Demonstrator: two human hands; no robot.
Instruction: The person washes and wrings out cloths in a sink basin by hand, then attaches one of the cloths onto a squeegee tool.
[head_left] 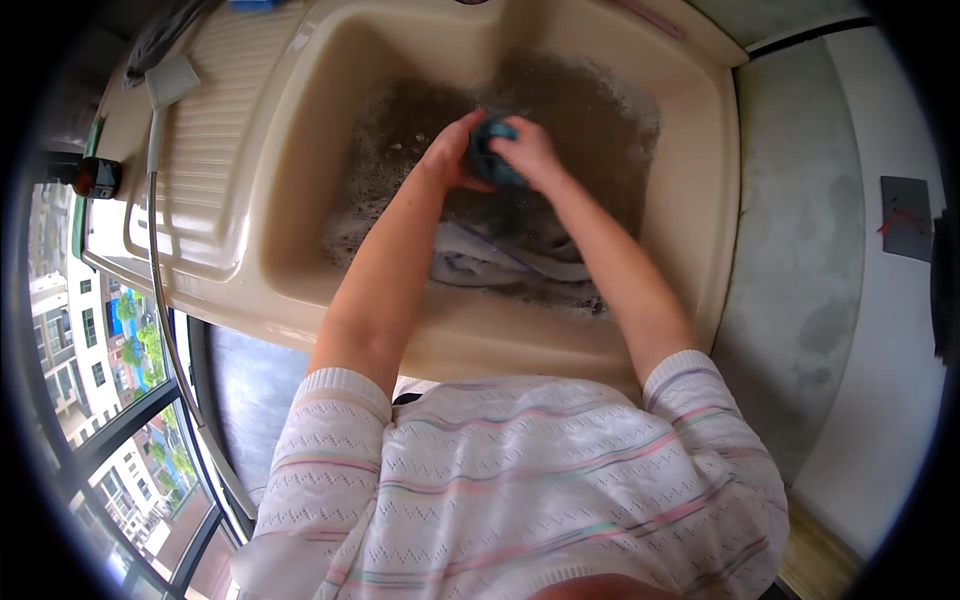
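Note:
Over the murky water (410, 110) in a beige sink, my left hand (455, 152) is wrapped round one side of a dark teal cloth (497, 165). From the other side my right hand (527, 152) presses its fingers onto the same cloth, slightly blurred. The cloth is bunched up between both hands, just above the water. Nearer my body, a light grey cloth (480, 258) lies partly under the water, with foam around it.
Left of the basin is a ribbed drainboard (215, 110) with a white shower head (172, 82) and its hose. A dark brown bottle (98, 178) stands at the far left edge, above a window. The sink rim (700, 200) borders a wall on the right.

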